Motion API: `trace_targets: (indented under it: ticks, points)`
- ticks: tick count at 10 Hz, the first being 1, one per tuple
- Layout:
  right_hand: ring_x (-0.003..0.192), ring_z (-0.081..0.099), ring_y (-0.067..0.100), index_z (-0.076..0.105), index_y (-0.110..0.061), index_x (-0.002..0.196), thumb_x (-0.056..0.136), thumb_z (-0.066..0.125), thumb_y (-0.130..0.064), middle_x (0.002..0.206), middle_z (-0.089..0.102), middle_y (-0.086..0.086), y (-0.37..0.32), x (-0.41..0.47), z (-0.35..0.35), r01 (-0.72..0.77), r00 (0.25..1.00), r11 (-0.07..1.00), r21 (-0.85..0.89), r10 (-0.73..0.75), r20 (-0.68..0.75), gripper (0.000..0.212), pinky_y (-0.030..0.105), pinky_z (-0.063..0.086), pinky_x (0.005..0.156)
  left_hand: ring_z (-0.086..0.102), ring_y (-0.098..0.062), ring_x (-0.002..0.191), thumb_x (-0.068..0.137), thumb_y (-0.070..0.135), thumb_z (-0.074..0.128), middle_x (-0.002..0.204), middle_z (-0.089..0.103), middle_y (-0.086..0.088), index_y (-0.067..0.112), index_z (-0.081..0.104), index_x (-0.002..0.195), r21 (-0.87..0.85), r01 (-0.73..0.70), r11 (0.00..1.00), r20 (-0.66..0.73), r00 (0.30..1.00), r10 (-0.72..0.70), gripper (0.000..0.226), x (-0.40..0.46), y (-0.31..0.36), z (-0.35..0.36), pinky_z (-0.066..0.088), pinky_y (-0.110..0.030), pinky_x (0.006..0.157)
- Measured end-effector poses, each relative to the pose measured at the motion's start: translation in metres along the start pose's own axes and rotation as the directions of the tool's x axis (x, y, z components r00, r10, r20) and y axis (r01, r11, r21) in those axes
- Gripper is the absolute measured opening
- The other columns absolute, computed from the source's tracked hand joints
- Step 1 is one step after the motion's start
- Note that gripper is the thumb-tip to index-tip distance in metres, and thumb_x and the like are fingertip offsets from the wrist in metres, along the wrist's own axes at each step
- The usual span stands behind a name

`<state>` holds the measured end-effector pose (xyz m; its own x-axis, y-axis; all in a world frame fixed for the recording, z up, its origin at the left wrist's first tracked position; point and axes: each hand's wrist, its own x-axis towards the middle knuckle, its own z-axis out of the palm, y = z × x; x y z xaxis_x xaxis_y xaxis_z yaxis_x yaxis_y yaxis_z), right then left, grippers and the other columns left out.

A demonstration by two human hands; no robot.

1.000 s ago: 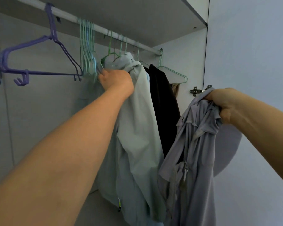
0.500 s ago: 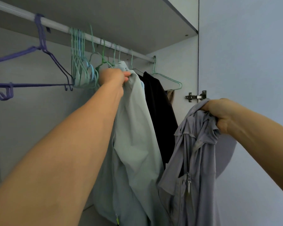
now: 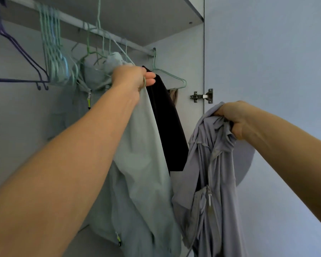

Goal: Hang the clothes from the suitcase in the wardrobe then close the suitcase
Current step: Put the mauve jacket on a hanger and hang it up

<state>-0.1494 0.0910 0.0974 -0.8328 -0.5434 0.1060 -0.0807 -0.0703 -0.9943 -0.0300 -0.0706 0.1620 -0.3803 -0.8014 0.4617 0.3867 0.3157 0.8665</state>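
Lavender zip jacket [image 3: 211, 173] hung bunched from the right hand [image 3: 233, 117], whose fingers were curled tight into its collar, right of the wardrobe rail [image 3: 107, 34] and below it. Left hand [image 3: 132, 76] gripped a mint wire hanger [image 3: 119, 47] lifted off the rail, against the pale green jacket [image 3: 137, 154]. Beside that hung a black garment [image 3: 165, 117]; purple hangers [image 3: 17, 52] hung further left along the rail.

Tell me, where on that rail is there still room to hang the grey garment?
The rail is bare between the purple hangers and the bunch of mint hangers. From that bunch rightward it is crowded: tangled green hangers, the pale green jacket, the black garment. The left hand grips a hanger there; the right hand holds the grey garment.
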Motion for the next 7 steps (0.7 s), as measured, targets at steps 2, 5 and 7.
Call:
trace_targets:
  ticks: [2, 5, 7]
  points:
    - [0.038, 0.056, 0.019, 0.058, -0.003, 0.063, 0.093, 0.037, 0.008, 0.049, 0.059, 0.011, 0.014, 0.003, -0.002, 0.001, 1.000, 0.999, -0.052, -0.001, -0.007, 0.038, 0.026, 0.050, 0.040, 0.067, -0.020, 0.053, 0.089, -0.002, 0.059, 0.086, 0.065, -0.017, 0.009, 0.050, 0.083, 0.086, 0.114, 0.990, 0.377, 0.916, -0.138, 0.015, -0.101, -0.065, 0.038, 0.056, -0.023, 0.050]
    - [0.059, 0.052, 0.020, 0.049, -0.004, 0.069, 0.090, 0.041, 0.010, 0.069, 0.051, 0.008, 0.032, -0.011, -0.021, 0.005, 0.995, 0.995, -0.095, 0.004, 0.102, 0.027, 0.029, 0.051, 0.056, 0.069, -0.033, 0.065, 0.092, 0.008, 0.058, 0.079, 0.068, -0.023, 0.008, 0.053, 0.077, 0.384, 0.129, 0.914, 0.420, 0.857, -0.298, 0.016, -0.166, -0.149, 0.069, 0.060, -0.040, 0.064]
    - [0.105, 0.062, 0.037, 0.057, 0.003, 0.091, 0.091, 0.056, -0.002, 0.109, 0.062, 0.027, 0.061, -0.015, -0.022, 0.083, 0.982, 0.932, -0.354, -0.016, 0.188, 0.006, 0.051, 0.048, 0.097, 0.069, -0.031, 0.084, 0.094, 0.006, 0.052, 0.097, 0.069, -0.020, -0.005, 0.061, 0.107, 0.550, -0.004, 0.835, 0.515, 0.788, -0.336, 0.020, -0.182, -0.154, 0.083, 0.058, -0.036, 0.076]
